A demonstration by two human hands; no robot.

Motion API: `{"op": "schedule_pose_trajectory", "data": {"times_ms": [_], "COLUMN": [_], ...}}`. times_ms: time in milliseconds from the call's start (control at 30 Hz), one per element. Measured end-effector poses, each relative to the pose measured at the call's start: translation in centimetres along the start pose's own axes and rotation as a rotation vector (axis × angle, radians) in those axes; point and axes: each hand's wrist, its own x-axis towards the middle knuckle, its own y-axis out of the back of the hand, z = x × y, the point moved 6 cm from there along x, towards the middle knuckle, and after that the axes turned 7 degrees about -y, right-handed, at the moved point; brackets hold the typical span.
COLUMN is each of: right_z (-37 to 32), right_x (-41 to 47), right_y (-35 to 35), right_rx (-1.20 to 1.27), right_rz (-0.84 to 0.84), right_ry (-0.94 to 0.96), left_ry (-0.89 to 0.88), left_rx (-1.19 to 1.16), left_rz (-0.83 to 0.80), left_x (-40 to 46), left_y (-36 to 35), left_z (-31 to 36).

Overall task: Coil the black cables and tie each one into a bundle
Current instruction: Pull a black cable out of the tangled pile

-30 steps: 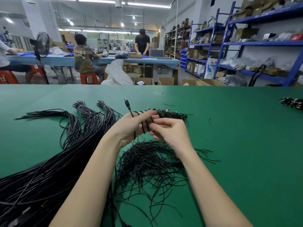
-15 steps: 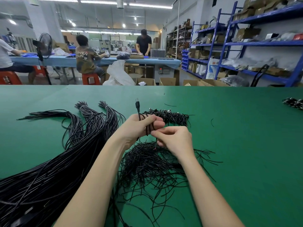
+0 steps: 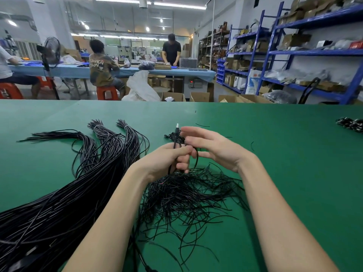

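Cable coil (image 3: 177, 146) now sits gripped in the left hand (image 3: 167, 163); the right hand (image 3: 214, 148) has let go, fingers spread, so tying comes next.

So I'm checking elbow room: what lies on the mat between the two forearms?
In the head view, a loose pile of thin black ties covers the green mat there.

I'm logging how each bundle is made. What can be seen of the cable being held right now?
The held cable is thin, black and rubbery-looking, looped into a small coil. The left hand grips it above the green table, over a loose pile of short black ties. A metal-tipped plug sticks upward. The right hand, fingers spread, touches its far side.
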Motion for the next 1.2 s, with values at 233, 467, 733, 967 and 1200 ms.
{"op": "schedule_pose_trajectory", "data": {"times_ms": [233,467,733,967,1200], "right_z": [-1.4,-1.2,-0.2,-0.4,0.6], "right_x": [1.4,1.5,1.5,2.7,2.6], "right_y": [-1.0,0.9,0.0,-0.5,1.5], "right_rx": [-0.329,-0.455,-0.367,-0.504,-0.572], "right_rz": [0.296,0.646,0.738,0.615,0.541], "right_ry": [0.151,0.135,0.230,0.204,-0.153], "left_ry": [-0.073,-0.059,0.003,0.170,0.108], "left_rx": [0.010,0.065,-0.154,-0.011,0.355], "left_rz": [-0.046,0.102,0.099,0.003,0.194], "left_x": [0.0,0.6,0.7,0.1,0.8], "left_y": [-0.8,0.6,-0.6,-1.1,1.0], "left_z": [0.4,0.2,-0.2,-1.0,-1.2]}}
